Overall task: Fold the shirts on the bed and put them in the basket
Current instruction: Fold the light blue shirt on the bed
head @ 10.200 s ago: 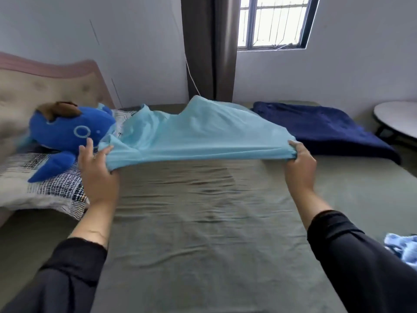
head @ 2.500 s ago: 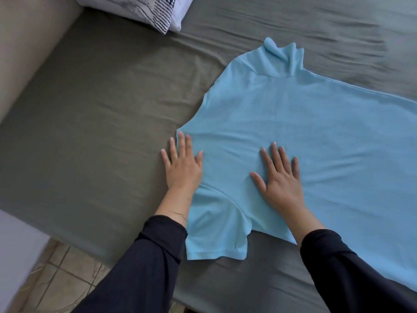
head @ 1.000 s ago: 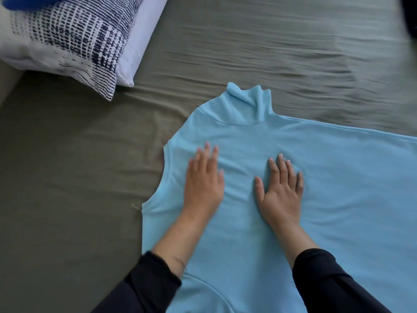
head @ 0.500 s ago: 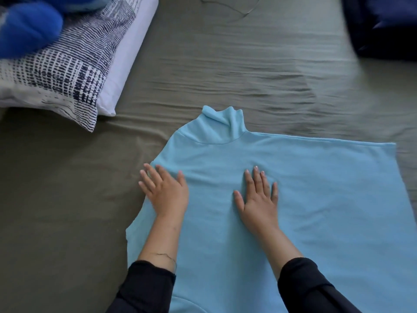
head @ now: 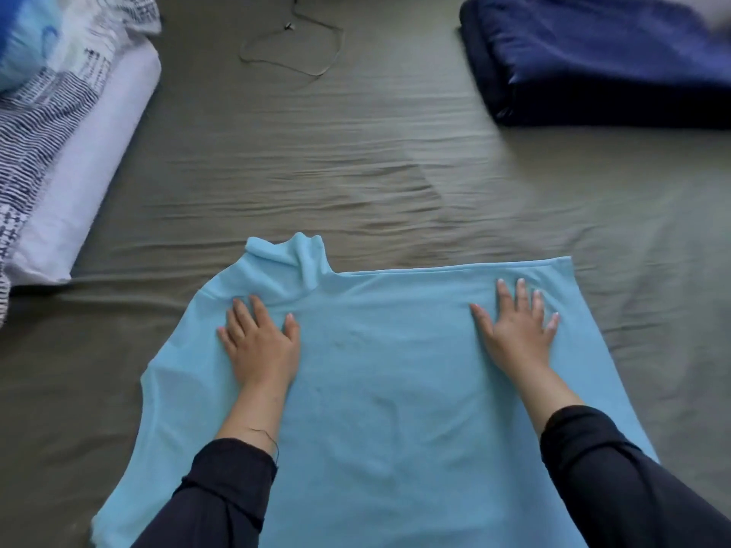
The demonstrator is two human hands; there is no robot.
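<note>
A light blue shirt is lying spread on the bed. The left hand and right hand are pressing flat on it, fingers straight, well apart.

Compared with half a second earlier, the right hand now lies flat far out toward the light blue shirt's right edge; the left hand sits below the rumpled collar.

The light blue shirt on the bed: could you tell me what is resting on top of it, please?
Both hands press flat on the light blue shirt: the left hand below the collar, the right hand near the far right corner. The dark sleeves cover its near part.
</note>
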